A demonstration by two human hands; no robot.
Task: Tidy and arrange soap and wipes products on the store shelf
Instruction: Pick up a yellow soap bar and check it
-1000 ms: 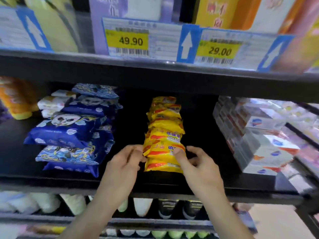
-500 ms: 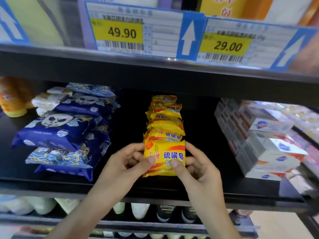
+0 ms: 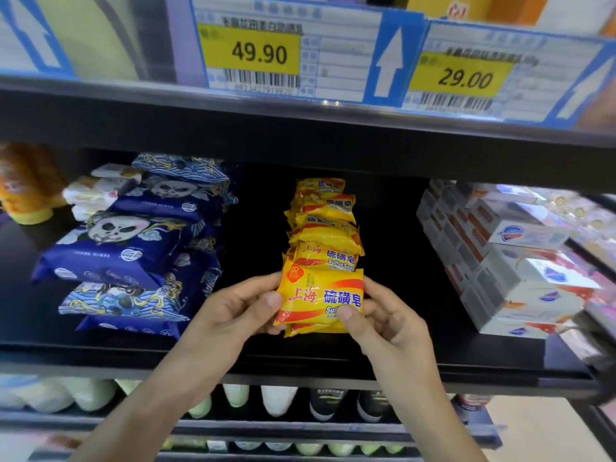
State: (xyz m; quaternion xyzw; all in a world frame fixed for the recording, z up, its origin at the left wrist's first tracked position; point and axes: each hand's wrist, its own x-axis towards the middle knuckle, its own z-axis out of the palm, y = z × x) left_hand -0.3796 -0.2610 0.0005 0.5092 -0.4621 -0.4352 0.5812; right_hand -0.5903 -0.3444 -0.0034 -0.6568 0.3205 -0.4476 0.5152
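A row of yellow sulfur soap packs [image 3: 325,225] runs back along the middle of the black shelf [image 3: 300,361]. The front pack [image 3: 320,296] is held up with its label facing me. My left hand [image 3: 238,310] grips its left edge, thumb on the front. My right hand [image 3: 383,320] grips its right edge, thumb on the lower right of the label. Another yellow pack shows just beneath it. Blue panda wipes packs [image 3: 133,248] lie stacked to the left. White boxed soaps [image 3: 500,261] are stacked to the right.
Price tags reading 49.90 [image 3: 253,53] and 29.00 [image 3: 465,78] hang on the upper shelf edge. An orange bottle [image 3: 23,188] stands at far left. White and dark bottles [image 3: 276,398] line the shelf below. Dark gaps lie either side of the yellow row.
Both hands closed on the front yellow soap pack and turned it upright so its label faces me; it sits a little higher than before.
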